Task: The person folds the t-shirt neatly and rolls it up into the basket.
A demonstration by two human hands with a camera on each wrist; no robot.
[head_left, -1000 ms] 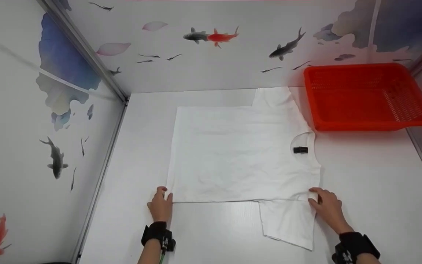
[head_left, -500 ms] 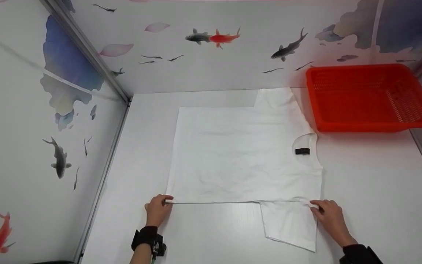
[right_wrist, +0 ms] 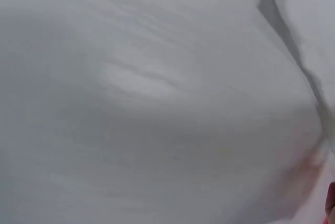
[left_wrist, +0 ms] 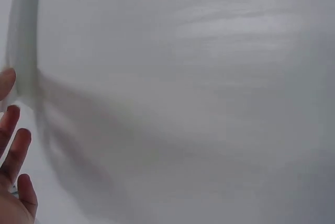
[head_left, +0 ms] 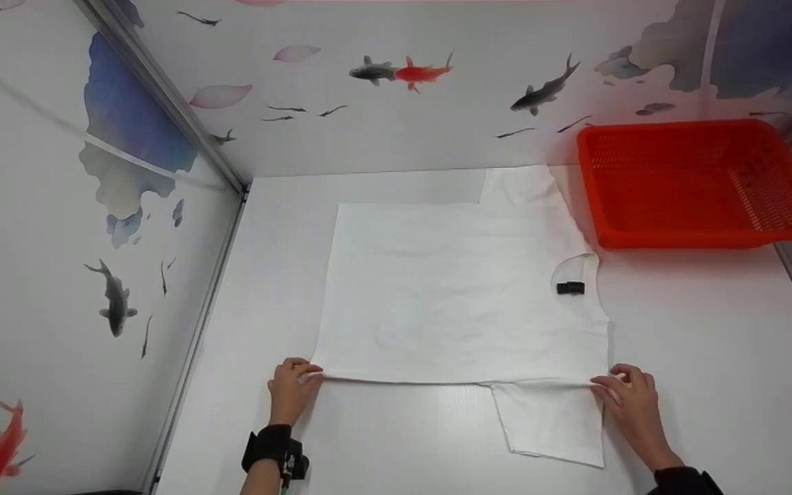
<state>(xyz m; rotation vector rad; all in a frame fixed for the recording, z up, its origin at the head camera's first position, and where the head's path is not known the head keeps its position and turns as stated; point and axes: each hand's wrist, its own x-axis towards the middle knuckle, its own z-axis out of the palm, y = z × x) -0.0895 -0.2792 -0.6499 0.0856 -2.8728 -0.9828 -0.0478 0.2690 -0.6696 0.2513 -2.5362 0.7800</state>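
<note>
A white T-shirt (head_left: 437, 295) lies spread on the table, its neckline to the right with a black label (head_left: 570, 288) inside the collar. At the near hem corner, my left hand (head_left: 291, 388) pinches the shirt's edge between thumb and fingers. My right hand (head_left: 633, 405) pinches the cloth at the near shoulder, where the near sleeve (head_left: 554, 423) begins; that sleeve points toward me. In the left wrist view the cloth edge rises by the fingertips (left_wrist: 7, 80). Only a bit of a finger (right_wrist: 331, 200) shows in the right wrist view.
A red plastic basket (head_left: 698, 237) stands at the back right, close to the far sleeve (head_left: 516, 185). White panels printed with fish (head_left: 539, 89) wall the table at the back and left. Bare white table (head_left: 403, 440) lies in front of the shirt.
Both hands have moved from resting near the corners to pinching the near side's edge. That edge is now slightly lifted and drawn taut, and the near sleeve has shifted a little right.
</note>
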